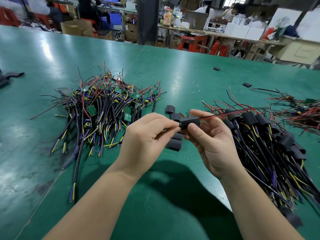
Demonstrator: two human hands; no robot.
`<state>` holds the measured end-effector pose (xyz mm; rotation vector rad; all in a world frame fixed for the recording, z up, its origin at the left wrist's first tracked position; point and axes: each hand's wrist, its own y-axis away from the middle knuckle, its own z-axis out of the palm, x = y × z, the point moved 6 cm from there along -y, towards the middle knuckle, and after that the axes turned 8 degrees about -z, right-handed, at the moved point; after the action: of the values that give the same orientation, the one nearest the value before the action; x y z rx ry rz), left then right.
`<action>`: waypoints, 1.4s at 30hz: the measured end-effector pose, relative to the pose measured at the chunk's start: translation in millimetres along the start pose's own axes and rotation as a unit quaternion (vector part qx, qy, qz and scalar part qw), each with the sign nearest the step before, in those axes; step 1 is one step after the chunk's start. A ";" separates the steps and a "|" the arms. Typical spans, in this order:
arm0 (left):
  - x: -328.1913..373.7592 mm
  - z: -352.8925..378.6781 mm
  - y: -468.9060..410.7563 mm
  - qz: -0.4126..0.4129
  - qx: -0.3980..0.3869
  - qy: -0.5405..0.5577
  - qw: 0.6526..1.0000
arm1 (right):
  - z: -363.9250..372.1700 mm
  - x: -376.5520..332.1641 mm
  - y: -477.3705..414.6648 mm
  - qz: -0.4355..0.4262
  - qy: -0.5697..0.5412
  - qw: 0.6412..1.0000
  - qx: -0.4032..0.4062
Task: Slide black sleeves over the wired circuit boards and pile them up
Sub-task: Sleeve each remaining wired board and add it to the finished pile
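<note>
Left hand [147, 134] and right hand [213, 141] met over a glossy green table [173, 75], workshop clutter [207, 32] beyond.
Left pinched a board [179, 124], right gripped its black sleeve [190, 122], between bare pile [107, 104] and sleeved pile [259, 135].

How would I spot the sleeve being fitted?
On the green table, look between the bare pile on the left and the sleeved pile on the right. The sleeve is pinched by the right hand, with the left hand holding a board at its mouth. Other loose sleeves lie untouched.

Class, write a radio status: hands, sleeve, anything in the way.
Left hand pinching circuit board; right hand pinching black sleeve. Board almost wholly inside sleeve. Loose sleeves beneath, no obstruction.
</note>
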<state>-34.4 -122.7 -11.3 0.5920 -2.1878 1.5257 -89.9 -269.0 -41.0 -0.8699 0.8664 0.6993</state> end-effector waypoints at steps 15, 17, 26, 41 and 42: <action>-8.1 -1.7 -1.2 -0.057 -0.004 0.028 0.998 | 1.4 5.5 1.2 0.058 -0.068 0.996 -0.023; -11.7 0.5 -0.9 -0.089 -0.019 0.063 0.994 | 1.6 6.4 0.8 0.056 -0.067 0.996 -0.030; -37.3 11.1 1.7 -0.241 -0.111 0.152 0.952 | -1.5 17.1 3.0 0.083 -0.059 0.995 0.022; -39.5 8.5 1.0 -0.222 -0.098 0.127 0.962 | 6.4 16.3 4.9 0.089 -0.073 0.993 -0.022; -38.9 8.6 0.9 -0.219 -0.094 0.129 0.963 | 6.8 16.4 4.6 0.093 -0.086 0.992 -0.021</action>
<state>-3.5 -126.3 -36.1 0.7119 -1.8254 1.0833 -83.3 -258.2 -54.3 -0.7600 0.7859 0.9434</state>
